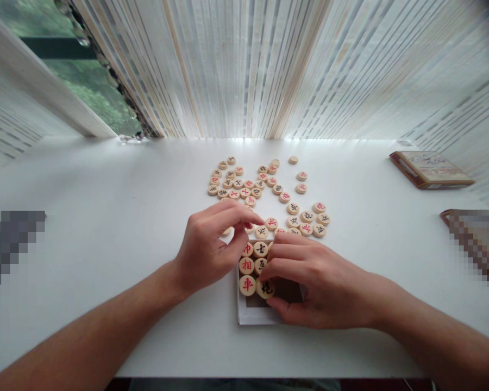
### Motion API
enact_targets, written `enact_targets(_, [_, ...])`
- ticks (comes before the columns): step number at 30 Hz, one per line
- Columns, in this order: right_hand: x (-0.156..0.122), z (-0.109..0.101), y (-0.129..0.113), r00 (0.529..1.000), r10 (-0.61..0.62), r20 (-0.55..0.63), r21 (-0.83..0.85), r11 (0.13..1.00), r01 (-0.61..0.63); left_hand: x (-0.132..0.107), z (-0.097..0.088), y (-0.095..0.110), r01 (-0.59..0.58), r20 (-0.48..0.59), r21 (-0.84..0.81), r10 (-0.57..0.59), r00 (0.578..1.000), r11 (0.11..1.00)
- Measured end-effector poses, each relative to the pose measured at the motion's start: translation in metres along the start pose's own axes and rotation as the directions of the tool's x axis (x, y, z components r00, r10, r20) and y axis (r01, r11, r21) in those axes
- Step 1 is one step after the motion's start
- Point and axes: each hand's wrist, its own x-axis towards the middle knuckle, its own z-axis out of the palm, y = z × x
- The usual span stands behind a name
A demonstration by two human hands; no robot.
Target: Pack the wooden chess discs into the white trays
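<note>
Right hand [313,271]: pinches black-marked disc [264,289] between thumb and finger, low in white-rimmed box [255,316].
Left hand [207,244]: curls loosely by box's upper-left corner — thumb and index tips apart, near loose discs [238,183].
Box: holds 3 red-marked discs [247,265] down left side, others partly hidden.
Loose discs: lie scattered beyond box — mostly marked side up, on white table [106,228].

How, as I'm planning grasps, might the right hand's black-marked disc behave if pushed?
The disc looks stiff, showing no bend. Being small, it's probably light. Round-rimmed, it may roll if stood on edge.
</note>
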Motion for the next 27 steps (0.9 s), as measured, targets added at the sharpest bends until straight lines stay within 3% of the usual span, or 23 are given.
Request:
enact_targets(12, [0.0,0.0007,0.0023,0.999,-0.006,0.034,-0.04,0.999,0.007,0.0005,-0.0008,0.0007,0.013,0.009,0.009,-0.013,1.0,1.0])
enact_targets(27, [-0.0004,-0.0035,0.0013,0.999,-0.031,-0.017,0.013,0.999,0.031,0.0016,-0.0021,0.0012,0.005,0.005,0.026,-0.006,1.0,1.0])
